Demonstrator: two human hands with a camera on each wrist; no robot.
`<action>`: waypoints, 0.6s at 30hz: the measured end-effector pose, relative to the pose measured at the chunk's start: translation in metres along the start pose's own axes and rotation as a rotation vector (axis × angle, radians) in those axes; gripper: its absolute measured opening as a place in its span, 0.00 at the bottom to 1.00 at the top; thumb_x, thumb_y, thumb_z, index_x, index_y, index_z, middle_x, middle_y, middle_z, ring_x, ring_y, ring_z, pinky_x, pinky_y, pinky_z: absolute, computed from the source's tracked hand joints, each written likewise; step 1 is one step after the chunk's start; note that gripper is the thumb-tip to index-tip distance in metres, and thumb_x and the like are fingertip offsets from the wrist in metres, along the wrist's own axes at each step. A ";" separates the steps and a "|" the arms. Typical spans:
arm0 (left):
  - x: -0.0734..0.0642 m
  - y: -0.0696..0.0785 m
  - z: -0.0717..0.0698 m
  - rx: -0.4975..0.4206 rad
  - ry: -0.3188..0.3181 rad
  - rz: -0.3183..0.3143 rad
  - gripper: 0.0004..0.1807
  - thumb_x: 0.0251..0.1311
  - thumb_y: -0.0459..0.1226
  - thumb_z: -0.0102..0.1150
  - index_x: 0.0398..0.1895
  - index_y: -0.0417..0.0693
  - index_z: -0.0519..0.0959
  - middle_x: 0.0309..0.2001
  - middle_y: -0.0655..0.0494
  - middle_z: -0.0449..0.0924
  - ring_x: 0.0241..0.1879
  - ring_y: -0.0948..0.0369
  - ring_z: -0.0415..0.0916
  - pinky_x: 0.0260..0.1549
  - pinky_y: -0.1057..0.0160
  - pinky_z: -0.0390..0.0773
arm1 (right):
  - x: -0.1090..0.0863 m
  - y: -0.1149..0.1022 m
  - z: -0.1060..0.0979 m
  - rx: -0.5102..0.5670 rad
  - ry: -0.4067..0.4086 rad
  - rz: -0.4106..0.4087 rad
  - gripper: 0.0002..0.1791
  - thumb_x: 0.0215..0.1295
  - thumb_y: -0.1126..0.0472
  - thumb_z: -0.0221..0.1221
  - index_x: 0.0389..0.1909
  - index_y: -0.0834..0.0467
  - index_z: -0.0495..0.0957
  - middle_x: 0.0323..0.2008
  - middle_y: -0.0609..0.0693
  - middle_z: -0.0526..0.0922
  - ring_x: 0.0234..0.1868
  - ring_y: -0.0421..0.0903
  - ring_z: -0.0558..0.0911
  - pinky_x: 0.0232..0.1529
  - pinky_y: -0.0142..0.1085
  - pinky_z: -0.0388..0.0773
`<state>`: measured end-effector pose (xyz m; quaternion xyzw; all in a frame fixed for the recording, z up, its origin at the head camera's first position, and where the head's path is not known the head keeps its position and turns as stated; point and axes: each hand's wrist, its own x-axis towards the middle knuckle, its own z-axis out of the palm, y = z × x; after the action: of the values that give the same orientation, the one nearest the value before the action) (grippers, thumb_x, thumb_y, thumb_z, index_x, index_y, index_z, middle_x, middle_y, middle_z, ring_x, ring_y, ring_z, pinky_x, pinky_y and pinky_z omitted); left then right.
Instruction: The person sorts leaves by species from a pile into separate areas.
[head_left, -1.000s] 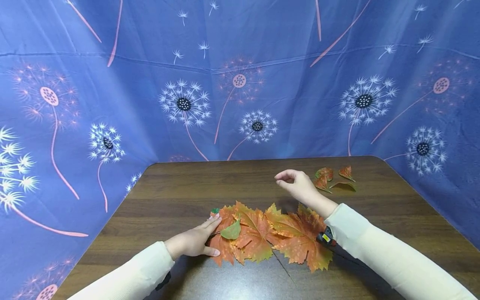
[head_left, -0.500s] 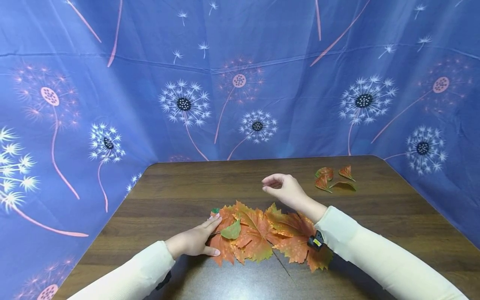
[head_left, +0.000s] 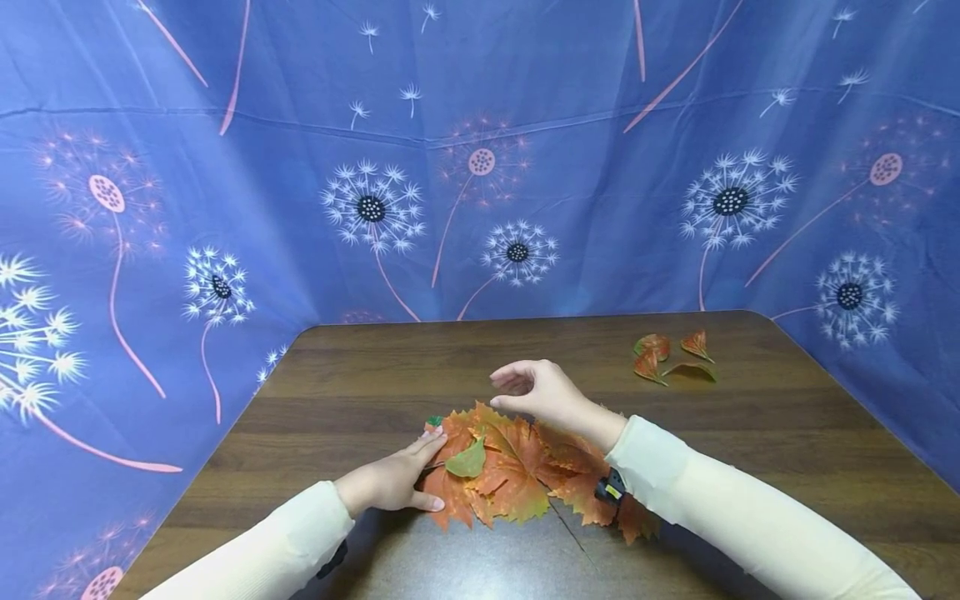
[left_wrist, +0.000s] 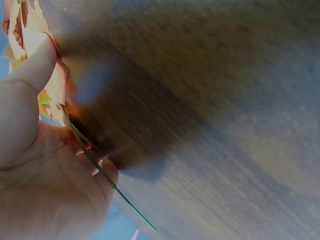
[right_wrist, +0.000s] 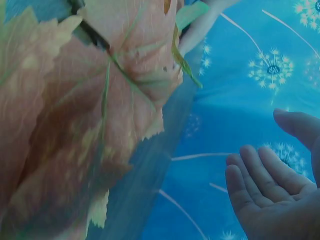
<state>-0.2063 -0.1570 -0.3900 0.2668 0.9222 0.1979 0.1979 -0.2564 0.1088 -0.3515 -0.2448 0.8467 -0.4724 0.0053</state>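
Observation:
Overlapping orange maple leaves (head_left: pixel 510 467) lie in a row across the table, with a small green leaf (head_left: pixel 467 459) on top near the left end. My left hand (head_left: pixel 390 481) rests on that end, its thumb and fingers spread over the leaf edge. In the left wrist view, a thin green stem (left_wrist: pixel 114 186) runs past the fingers of this hand. Above the far edge of the row hovers my right hand (head_left: pixel 543 390), fingers loosely bent, thumb apart, holding nothing. The right wrist view shows its bare palm beside the maple leaves (right_wrist: pixel 135 55); my right forearm hides part of the row.
Several small red-green leaves (head_left: pixel 648 367) lie at the back right of the wooden table (head_left: pixel 360 367). A dark thin stem (head_left: pixel 572 529) sticks out toward the near side. Blue dandelion-print fabric (head_left: pixel 600 167) hangs behind and around the table.
My right hand has moved left and slightly nearer, from beside the small leaves to over the middle of the row. My left hand stays in place on the maple leaves.

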 end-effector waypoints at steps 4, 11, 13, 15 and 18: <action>-0.001 0.000 0.000 0.001 0.005 0.013 0.52 0.56 0.46 0.68 0.74 0.33 0.49 0.76 0.37 0.43 0.75 0.40 0.43 0.68 0.40 0.55 | 0.002 -0.006 0.008 0.035 -0.068 0.007 0.19 0.59 0.60 0.67 0.51 0.61 0.81 0.47 0.57 0.85 0.47 0.51 0.84 0.49 0.39 0.80; 0.000 -0.001 0.000 0.006 0.018 0.018 0.51 0.56 0.46 0.68 0.74 0.33 0.50 0.76 0.36 0.44 0.74 0.39 0.44 0.68 0.40 0.55 | 0.005 -0.013 0.022 -0.026 -0.178 -0.061 0.18 0.60 0.60 0.67 0.50 0.62 0.81 0.48 0.57 0.85 0.50 0.56 0.83 0.52 0.45 0.80; 0.000 -0.002 0.000 0.007 0.021 0.020 0.51 0.55 0.46 0.68 0.74 0.33 0.50 0.76 0.36 0.44 0.74 0.39 0.44 0.68 0.40 0.56 | 0.004 -0.012 0.026 -0.059 -0.223 -0.071 0.17 0.60 0.61 0.67 0.50 0.62 0.82 0.48 0.56 0.85 0.50 0.55 0.83 0.52 0.46 0.80; 0.001 -0.002 0.000 0.009 0.021 0.022 0.51 0.55 0.46 0.68 0.74 0.33 0.50 0.76 0.36 0.44 0.74 0.39 0.44 0.68 0.40 0.56 | 0.003 -0.010 0.030 -0.081 -0.271 -0.082 0.16 0.60 0.62 0.66 0.49 0.62 0.82 0.48 0.56 0.85 0.50 0.55 0.83 0.52 0.46 0.79; 0.001 -0.002 0.000 0.017 0.020 0.022 0.52 0.55 0.47 0.68 0.74 0.33 0.50 0.76 0.37 0.45 0.74 0.39 0.44 0.68 0.40 0.56 | 0.002 -0.007 0.036 -0.088 -0.332 -0.086 0.16 0.59 0.64 0.67 0.48 0.62 0.83 0.48 0.55 0.86 0.50 0.54 0.84 0.52 0.45 0.80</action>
<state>-0.2080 -0.1581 -0.3913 0.2763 0.9230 0.1947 0.1840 -0.2469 0.0763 -0.3658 -0.3555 0.8428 -0.3876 0.1142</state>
